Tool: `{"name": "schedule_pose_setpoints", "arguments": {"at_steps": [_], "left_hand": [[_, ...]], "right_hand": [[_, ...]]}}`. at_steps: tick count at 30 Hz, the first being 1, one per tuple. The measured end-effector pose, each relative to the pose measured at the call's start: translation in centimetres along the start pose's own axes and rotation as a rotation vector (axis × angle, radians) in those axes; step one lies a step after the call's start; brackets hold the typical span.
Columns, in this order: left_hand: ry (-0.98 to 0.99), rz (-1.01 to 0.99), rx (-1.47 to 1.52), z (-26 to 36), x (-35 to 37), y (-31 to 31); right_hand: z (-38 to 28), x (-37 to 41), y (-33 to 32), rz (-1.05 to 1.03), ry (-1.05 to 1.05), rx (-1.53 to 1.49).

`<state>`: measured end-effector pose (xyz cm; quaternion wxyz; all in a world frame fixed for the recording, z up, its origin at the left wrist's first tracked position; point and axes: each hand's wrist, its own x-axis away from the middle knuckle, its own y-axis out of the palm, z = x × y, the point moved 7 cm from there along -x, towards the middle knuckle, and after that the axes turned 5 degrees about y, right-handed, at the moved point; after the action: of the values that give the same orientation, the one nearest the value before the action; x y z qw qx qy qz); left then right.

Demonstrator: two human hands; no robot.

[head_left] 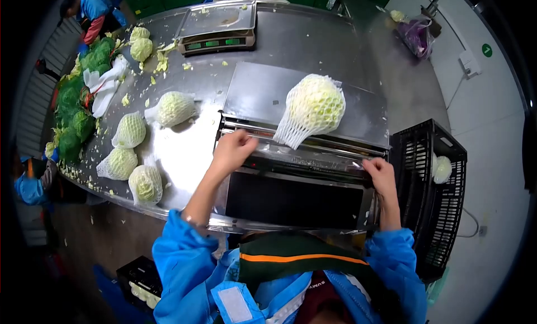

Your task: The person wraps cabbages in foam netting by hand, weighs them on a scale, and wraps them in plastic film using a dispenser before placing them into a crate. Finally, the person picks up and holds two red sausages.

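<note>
A pale cabbage in a white foam net (316, 106) lies on the metal top of a wrapping machine (251, 89), its net end hanging over the rollers. My left hand (236, 148) is closed at the left end of a strip of clear film (296, 154). At the strip's right end my right hand (380, 170) is pinched on the film edge. Nearer my body is the machine's black plate (293, 201). Several more netted cabbages, one of them (174, 108) nearest the machine, sit on the steel table to the left.
A weighing scale (217, 24) stands at the back of the table (291, 30). Black crates (433, 201) stand at the right, one holding a cabbage (442, 169). Green net sacks (70, 117) line the left edge, where co-workers in blue stand. A purple bag (417, 36) lies back right.
</note>
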<state>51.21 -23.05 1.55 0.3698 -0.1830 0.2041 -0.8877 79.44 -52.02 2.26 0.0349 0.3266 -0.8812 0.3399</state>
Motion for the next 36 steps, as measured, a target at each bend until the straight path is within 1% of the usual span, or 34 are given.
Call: {"name": "schedule_pose_setpoints", "arguments": {"at_steps": [1, 2, 3, 4, 5, 6, 7, 8, 9, 10, 11, 12, 13, 14, 15, 16, 17, 18, 19, 20, 21, 22, 23, 24, 25, 26, 27, 28, 29, 30, 32, 34, 35, 36], "left_hand": [[0.052, -0.069, 0.192, 0.1, 1.0, -0.9], [-0.061, -0.068, 0.38, 0.2, 2.8, -1.8], [-0.058, -0.078, 0.477, 0.7, 4.3, -2.6], [-0.048, -0.113, 0.597, 1.3, 5.4, -3.3], [-0.037, -0.149, 0.719, 2.2, 6.0, -4.1], [0.122, -0.205, 0.677, 4.7, 6.0, -5.8], [0.26, -0.193, 0.808, 7.2, 5.2, -7.4], [0.37, -0.098, 0.904, 9.5, 4.1, -9.6], [0.407, 0.018, 1.066, 8.7, 1.9, -11.6], [0.495, -0.026, 1.244, 11.3, 0.1, -12.3], [0.589, 0.093, 1.032, 12.6, -2.4, -13.0], [0.716, 0.341, 0.267, 13.3, -5.3, -13.0], [0.769, 0.345, 0.104, 13.1, -7.8, -11.1], [1.092, 0.45, -0.509, 13.1, -9.4, -8.1], [0.985, 0.166, -0.713, 9.4, -13.2, -4.1], [1.048, -0.012, -0.804, 8.0, -13.3, -1.2], [1.041, -0.179, -0.662, 6.9, -13.0, 0.9], [0.963, -0.352, -0.806, 6.7, -12.8, 2.8], [0.957, -0.422, -0.554, 6.9, -12.3, 3.7], [0.957, -0.443, -0.406, 7.4, -12.1, 4.6], [0.859, -0.482, -0.317, 7.6, -12.3, 5.2], [0.766, -0.516, -0.236, 8.4, -12.5, 5.2], [0.681, -0.548, -0.162, 9.2, -12.6, 4.9], [0.602, -0.577, -0.092, 9.7, -12.6, 4.5], [0.614, -0.561, 0.017, 9.0, -12.5, 4.9], [0.485, -0.622, 0.095, 8.5, -11.9, 5.1], [0.482, -0.623, 0.124, 8.7, -10.7, 5.0], [0.475, -0.627, 0.155, 8.9, -9.3, 4.9], [0.439, -0.671, 0.195, 9.0, -7.4, 4.9], [0.397, -0.72, 0.238, 9.1, -5.1, 5.0], [0.297, -0.898, 0.11, 8.8, -0.1, 5.2], [0.275, -0.912, 0.376, 5.3, 5.1, 7.8], [0.142, -1.012, 0.477, 3.8, 7.9, 8.2], [0.01, -1.102, 0.578, 2.3, 10.5, 8.1]], "right_hand": [[-0.3, 1.4, -0.6, -0.06, 0.066, -0.161], [-0.8, 2.6, -1.3, -0.129, 0.006, -0.326], [-2.6, 4.1, -2.5, -0.095, -0.053, -0.23], [-4.8, 5.2, -3.8, -0.11, -0.125, -0.078], [-6.4, 5.9, -5.0, -0.112, -0.184, -0.084], [-8.4, 6.2, -6.4, -0.128, -0.272, -0.208], [-10.9, 6.2, -7.9, -0.13, -0.458, -0.29], [-13.1, 5.9, -9.3, -0.134, -0.59, -0.397], [-16.3, 5.3, -10.1, -0.167, -0.735, -0.465], [-18.2, 3.8, -10.9, -0.167, -0.796, -0.516], [-18.3, 0.8, -11.4, -0.2, -0.705, -0.661], [-18.2, -2.6, -10.7, 0.003, -0.519, -0.81], [-18.0, -6.4, -9.6, 0.129, -0.344, -0.699], [-17.1, -11.1, -7.5, -0.043, -0.421, -0.609], [-14.9, -15.0, -5.9, 0.055, -0.387, -0.088], [-14.6, -15.2, -2.5, 0.038, -0.715, 0.133], [-14.5, -14.1, 1.0, -0.01, -0.953, 0.565], [-14.8, -12.5, 3.7, -0.139, -1.033, 0.622], [-13.0, -12.7, 5.8, -0.242, -1.091, 0.504], [-12.7, -11.8, 7.4, -0.367, -0.911, 0.442], [-12.2, -11.7, 8.7, -0.516, -0.713, 0.263], [-11.2, -12.1, 10.3, -0.744, -0.325, -0.14], [-10.9, -12.2, 11.9, -0.886, -0.032, -0.44], [-10.9, -11.5, 12.6, -0.952, 0.142, -0.574], [-11.8, -10.5, 11.8, -0.922, 0.01, -0.411], [-12.8, -9.4, 11.0, -0.876, -0.122, -0.239], [-13.8, -8.3, 10.1, -0.816, -0.243, -0.076], [-14.4, -5.8, 8.9, -0.594, -0.864, 0.635], [-12.8, -4.9, 7.9, -0.631, -0.76, 0.461], [-10.8, -3.3, 7.4, -0.686, -0.658, 0.348], [-7.2, 0.7, 6.8, -0.799, -0.463, 0.176], [-2.1, 5.5, 7.0, -0.917, -0.02, -0.181], [-0.1, 7.4, 7.4, -0.944, 0.086, -0.267], [1.7, 8.9, 7.5, -0.947, 0.145, -0.307]]}}
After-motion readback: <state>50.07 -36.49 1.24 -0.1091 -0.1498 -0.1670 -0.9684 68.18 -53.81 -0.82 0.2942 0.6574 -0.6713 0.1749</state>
